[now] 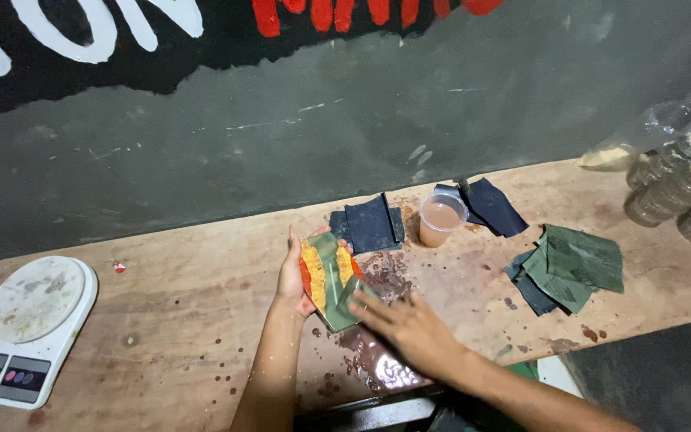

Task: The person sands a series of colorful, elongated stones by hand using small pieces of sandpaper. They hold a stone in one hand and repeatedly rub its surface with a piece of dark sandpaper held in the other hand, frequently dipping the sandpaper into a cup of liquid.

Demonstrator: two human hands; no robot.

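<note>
Wooden table against a dark painted wall. Left hand cups a slab with orange and green faces, fingers closed on it. Right hand, fingers spread flat, presses a sandpaper against its lower end; sanding looks underway. Cup sits beyond both hands.

One scale, one cup, three sandpaper piles, two hands.

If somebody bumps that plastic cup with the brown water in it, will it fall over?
Probably it could tip. The plastic cup looks thin and light, taller than its narrow base. It seems nearly full of brownish liquid, so a push may slop some onto the wooden table, which already shows wet patches.
</note>
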